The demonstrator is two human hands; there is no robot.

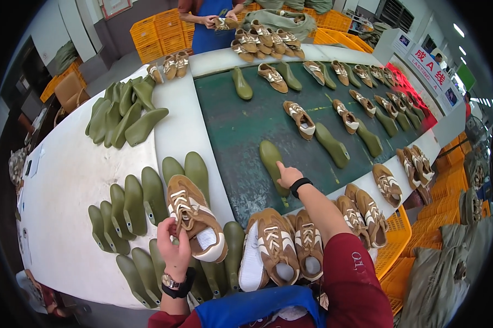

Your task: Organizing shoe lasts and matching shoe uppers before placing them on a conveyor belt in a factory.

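Observation:
My left hand (174,250) grips a brown sneaker (205,232) with white stripes and laces by its side, tilted above the white table. My right hand (289,177) reaches over the green belt, its fingers closed against the edge of a green shoe last (269,158) that lies there. Part of that grip is hidden behind the hand. Close under the held sneaker, green lasts (196,169) stand in rows on the table. Between my arms, several more brown sneakers (276,246) sit along the near edge, beside a white insole-like sole (250,262).
Pairs of sneakers and lasts (331,145) line the belt (230,128) toward the right. A heap of lasts (127,115) lies at the table's far left. Across the belt, a person in a blue apron (205,33) handles a shoe beside piled sneakers (265,41). Orange crates (394,240) stand at right.

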